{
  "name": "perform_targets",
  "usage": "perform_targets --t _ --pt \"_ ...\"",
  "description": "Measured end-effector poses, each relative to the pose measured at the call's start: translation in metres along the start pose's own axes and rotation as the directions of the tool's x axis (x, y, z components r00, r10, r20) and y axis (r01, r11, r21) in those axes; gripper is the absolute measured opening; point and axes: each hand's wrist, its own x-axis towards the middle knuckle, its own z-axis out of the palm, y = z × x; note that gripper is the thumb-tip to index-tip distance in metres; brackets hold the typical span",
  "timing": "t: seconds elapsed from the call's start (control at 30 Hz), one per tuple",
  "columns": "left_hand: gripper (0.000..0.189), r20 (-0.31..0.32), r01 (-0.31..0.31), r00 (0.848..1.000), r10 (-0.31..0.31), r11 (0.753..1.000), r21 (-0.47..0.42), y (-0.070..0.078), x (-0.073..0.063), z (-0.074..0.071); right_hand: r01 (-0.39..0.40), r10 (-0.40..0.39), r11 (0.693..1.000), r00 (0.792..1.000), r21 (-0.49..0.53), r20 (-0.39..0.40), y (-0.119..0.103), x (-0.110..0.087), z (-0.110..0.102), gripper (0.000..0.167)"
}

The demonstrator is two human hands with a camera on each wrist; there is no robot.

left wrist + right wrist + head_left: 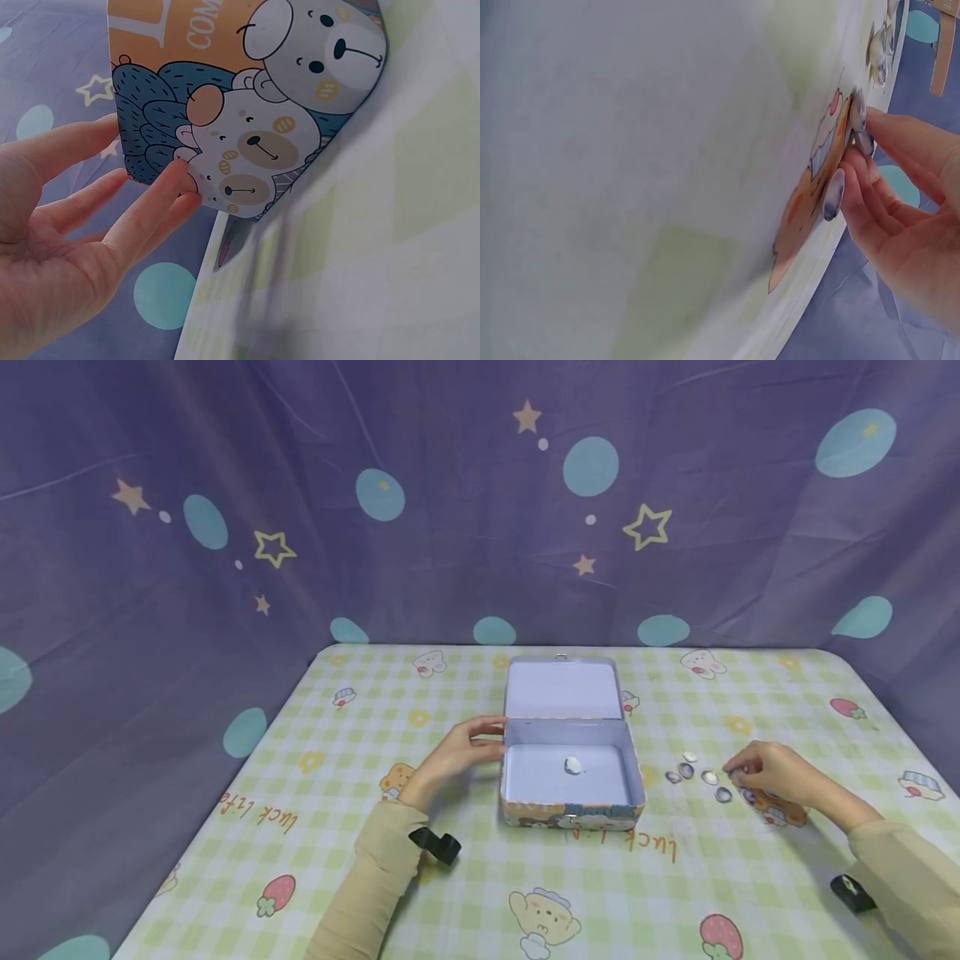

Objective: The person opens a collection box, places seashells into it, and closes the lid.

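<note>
A hinged tin box [573, 814] with cartoon bears on its sides stands with its lid [562, 689] raised, and one pale seashell [572, 766] lies inside it. My left hand [453, 752] is at the tin's left side; in the left wrist view its extended fingers [150, 206] touch the printed wall. To the right of the tin, my right hand [780, 770] reaches down to the tablecloth. Between thumb and fingertips it pinches a small seashell [865, 142], while another dark shell [833, 195] lies right beside the fingers.
Several loose shells [709, 777] lie on the checked tablecloth [420, 893] between the tin and my right hand. A purple curtain [450, 568] with stars and blue ovals hangs behind and beside the table.
</note>
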Motion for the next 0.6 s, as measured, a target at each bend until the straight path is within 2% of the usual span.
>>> perform_targets --t 0.33,0.6 --pt "0.051 0.004 -0.002 1.000 0.002 1.000 -0.003 0.0003 0.0003 -0.0002 -0.024 0.022 0.999 0.999 0.047 0.036 -0.0015 0.0005 -0.0009 0.014" --pt "0.051 -0.001 -0.020 1.000 0.020 1.000 0.020 -0.0026 -0.0002 -0.0006 -0.016 0.016 0.999 1.000 0.052 0.005 -0.0056 0.0013 -0.0060 0.014"
